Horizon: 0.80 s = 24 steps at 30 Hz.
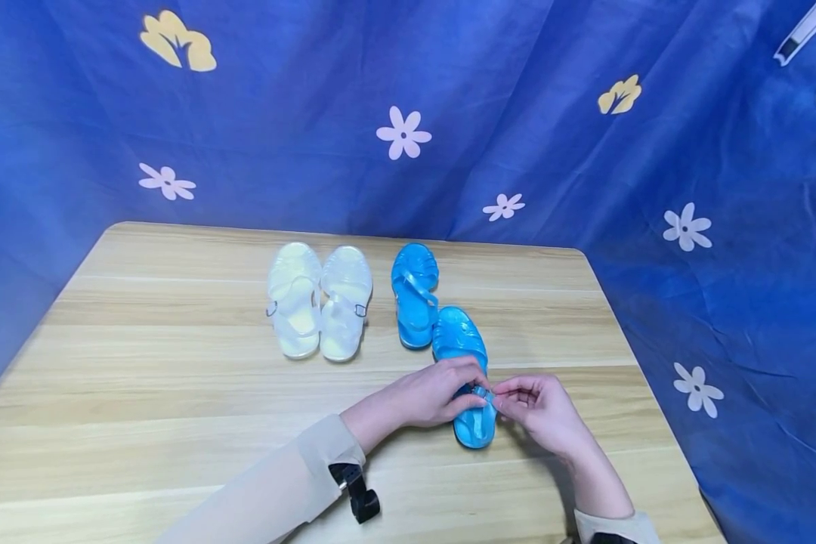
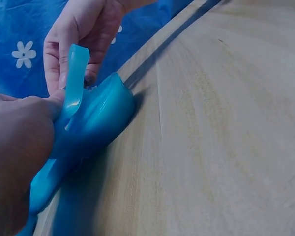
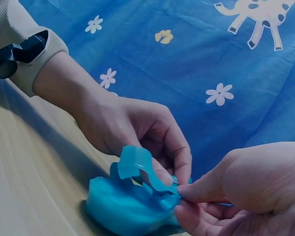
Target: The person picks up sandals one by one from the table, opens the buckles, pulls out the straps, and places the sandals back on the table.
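Observation:
A blue jelly sandal (image 1: 459,334) lies on the table, its toe toward the back and its heel toward the person. Across its strap my left hand (image 1: 442,391) reaches from the left, thumb and fingers pinching the strap near the buckle. From the right side my right hand (image 1: 540,408) pinches the strap's end at the same spot with thumb and forefinger. In the right wrist view the ankle strap (image 3: 136,160) stands up in a loop above the heel. The fingertips hide most of the buckle.
A second blue sandal (image 1: 415,295) lies just behind and left, touching or nearly touching the first. Further left a pair of white sandals (image 1: 298,302) with metal buckles stands side by side on the wooden table (image 1: 177,363). A blue patterned curtain (image 1: 299,113) borders the table.

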### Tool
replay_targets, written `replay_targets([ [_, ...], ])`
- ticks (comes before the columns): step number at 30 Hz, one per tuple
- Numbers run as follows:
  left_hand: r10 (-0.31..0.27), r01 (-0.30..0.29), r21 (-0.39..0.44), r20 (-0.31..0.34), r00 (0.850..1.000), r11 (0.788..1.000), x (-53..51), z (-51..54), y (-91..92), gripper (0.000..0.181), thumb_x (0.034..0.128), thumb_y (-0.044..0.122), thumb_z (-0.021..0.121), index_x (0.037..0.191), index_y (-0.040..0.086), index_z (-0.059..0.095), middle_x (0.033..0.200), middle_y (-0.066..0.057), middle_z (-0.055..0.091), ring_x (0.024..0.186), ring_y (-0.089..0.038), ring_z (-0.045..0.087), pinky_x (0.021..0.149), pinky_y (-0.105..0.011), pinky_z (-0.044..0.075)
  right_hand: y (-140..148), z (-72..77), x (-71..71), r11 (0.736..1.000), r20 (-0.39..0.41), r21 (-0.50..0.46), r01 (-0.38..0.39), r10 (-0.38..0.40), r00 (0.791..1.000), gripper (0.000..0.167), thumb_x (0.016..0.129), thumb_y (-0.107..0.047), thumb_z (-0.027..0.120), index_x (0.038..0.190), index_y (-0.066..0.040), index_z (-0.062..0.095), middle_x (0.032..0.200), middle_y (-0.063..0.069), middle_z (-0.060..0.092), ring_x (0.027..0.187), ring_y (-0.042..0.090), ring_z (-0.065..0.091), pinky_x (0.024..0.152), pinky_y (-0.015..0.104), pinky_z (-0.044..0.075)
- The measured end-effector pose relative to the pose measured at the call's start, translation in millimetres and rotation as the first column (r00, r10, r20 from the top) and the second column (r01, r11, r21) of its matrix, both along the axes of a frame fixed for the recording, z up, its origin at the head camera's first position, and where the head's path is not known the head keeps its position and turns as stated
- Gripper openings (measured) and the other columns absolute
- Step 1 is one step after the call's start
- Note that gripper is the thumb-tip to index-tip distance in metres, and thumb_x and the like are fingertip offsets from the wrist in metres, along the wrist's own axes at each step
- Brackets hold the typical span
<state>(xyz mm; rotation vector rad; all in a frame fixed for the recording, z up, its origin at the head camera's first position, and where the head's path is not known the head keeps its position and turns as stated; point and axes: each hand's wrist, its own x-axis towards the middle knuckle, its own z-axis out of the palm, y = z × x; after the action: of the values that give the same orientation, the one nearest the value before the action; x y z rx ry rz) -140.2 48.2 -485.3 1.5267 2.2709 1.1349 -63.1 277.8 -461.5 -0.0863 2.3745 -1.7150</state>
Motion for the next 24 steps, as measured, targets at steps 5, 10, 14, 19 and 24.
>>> replay_targets([
  [5,0.001,-0.001,-0.003,-0.008,1.000,1.000,0.3,1.4,1.1,0.022,0.1066,0.024,0.067,0.122,0.010,0.072,0.115,0.005,0.064,0.106,-0.003,0.060,0.097,-0.017,0.049,-4.0,-0.5,1.1,0.999,0.020,-0.014,0.051,-0.051,0.999,0.015,0.094,0.003,0.075,0.107,0.010,0.074,0.098,0.018,0.076,0.082,0.021,0.074,0.072,0.032,0.062],
  [10,0.001,-0.001,0.002,-0.025,1.000,1.000,0.5,0.3,1.7,0.021,0.1062,0.023,0.068,0.122,0.010,0.072,0.115,0.004,0.065,0.107,-0.003,0.061,0.097,-0.017,0.049,-8.3,-1.2,1.8,0.994,0.022,-0.030,0.103,-0.103,0.994,0.015,0.093,0.004,0.077,0.105,0.011,0.074,0.096,0.019,0.076,0.079,0.020,0.073,0.071,0.032,0.063],
  [14,0.000,0.001,0.011,-0.035,0.999,1.000,0.9,0.0,2.2,0.021,0.1061,0.023,0.068,0.122,0.010,0.072,0.115,0.003,0.066,0.107,-0.003,0.061,0.097,-0.016,0.049,-11.8,-1.4,2.1,0.986,0.045,-0.045,0.162,-0.160,0.986,0.015,0.092,0.003,0.078,0.102,0.012,0.074,0.092,0.019,0.076,0.074,0.018,0.072,0.066,0.031,0.061],
  [19,0.007,-0.006,0.019,-0.033,0.999,1.000,1.7,1.3,2.9,0.022,0.1064,0.023,0.068,0.124,0.010,0.072,0.115,0.003,0.067,0.107,-0.003,0.061,0.097,-0.016,0.049,-14.5,-0.7,2.1,0.975,0.046,-0.073,0.212,-0.209,0.977,0.016,0.090,0.003,0.081,0.101,0.013,0.074,0.091,0.020,0.076,0.071,0.017,0.071,0.062,0.029,0.060],
  [24,0.016,-0.016,0.015,-0.027,1.000,1.000,1.9,0.9,2.8,0.022,0.1067,0.022,0.067,0.124,0.009,0.072,0.115,0.003,0.067,0.107,-0.003,0.061,0.097,-0.016,0.049,-15.1,-1.6,1.1,0.975,0.041,-0.081,0.205,-0.202,0.979,0.018,0.089,0.002,0.082,0.101,0.012,0.074,0.092,0.021,0.076,0.074,0.018,0.072,0.064,0.030,0.061],
])
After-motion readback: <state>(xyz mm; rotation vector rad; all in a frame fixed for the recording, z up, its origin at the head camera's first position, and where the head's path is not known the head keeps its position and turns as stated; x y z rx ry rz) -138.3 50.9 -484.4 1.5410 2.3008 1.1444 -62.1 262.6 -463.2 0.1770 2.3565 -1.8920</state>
